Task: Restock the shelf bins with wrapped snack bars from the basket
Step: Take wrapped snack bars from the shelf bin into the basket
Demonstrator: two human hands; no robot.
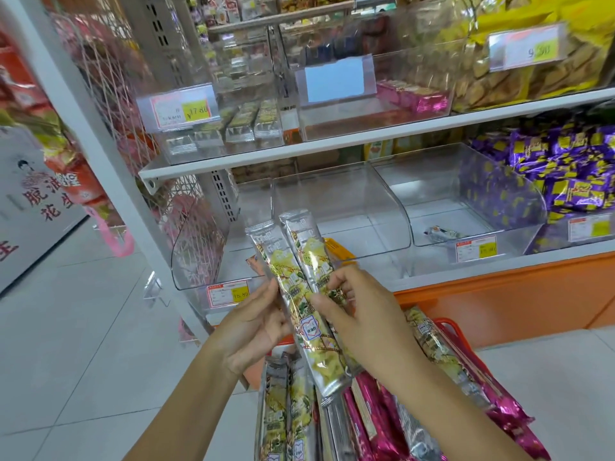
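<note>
So the person's got two long snack bars in the air. They have shiny silver wrappers with a yellow-green print down the middle, crimped ends and a small red-outlined label low down. The bars sit side by side, tilted with their tops leaning left toward the shelf. The left hand wraps its fingers around the left edge of the pair, and the right hand pinches them from the right with curled fingertips, so both hands are clamped on the wrappers. The bars sit right in front of the clear bin on the lower shelf, just above its red-and-yellow price tag. Straight below is the orange basket, loaded with more silver-yellow bars and a bunch of magenta bars. Further right on the lower shelf is a heap of purple candies. On the upper shelf another clear bin holds similar silvery packs.
</note>
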